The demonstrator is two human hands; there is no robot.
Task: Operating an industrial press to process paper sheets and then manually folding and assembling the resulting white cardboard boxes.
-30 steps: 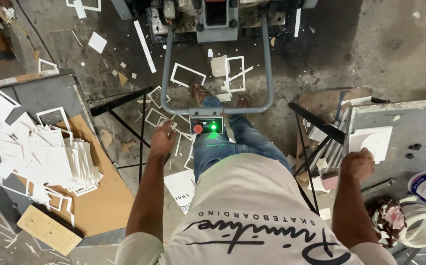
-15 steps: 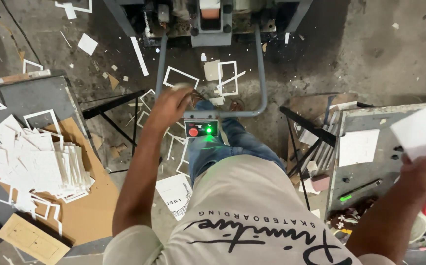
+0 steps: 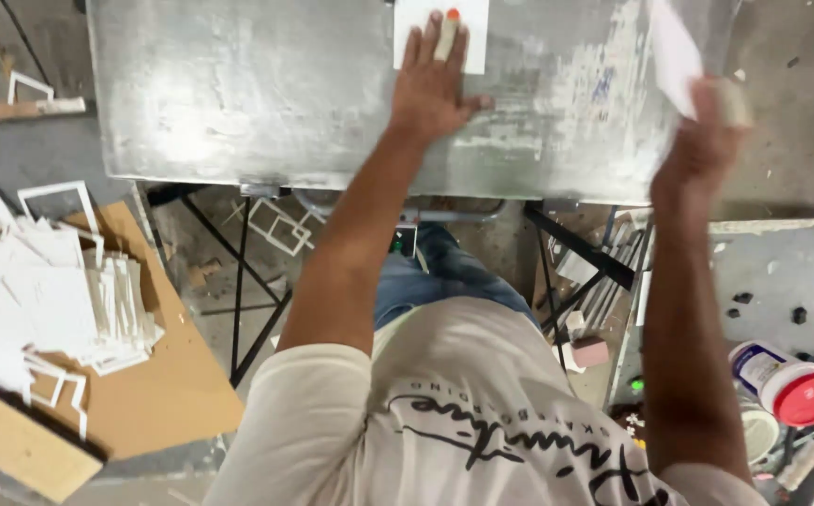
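Observation:
My left hand (image 3: 433, 82) lies flat, fingers spread, on a white card (image 3: 470, 37) that rests on the worn metal machine table (image 3: 238, 94) in front of me; one fingertip is red. My right hand (image 3: 702, 141) is raised at the table's right end and grips a second white sheet (image 3: 674, 52), which stands tilted up and is blurred by motion.
A pile of white cut cards and frames (image 3: 46, 290) lies on a brown board (image 3: 158, 394) at the left. At the right, a grey side table (image 3: 782, 272) carries a white jar with a red lid (image 3: 791, 384). Black stand legs (image 3: 238, 281) and white scraps lie below.
The view has tilted up from the floor and pedal frame to the metal table. My left hand rose from the green-lit button box onto the card; my right hand lifted the sheet from the side table.

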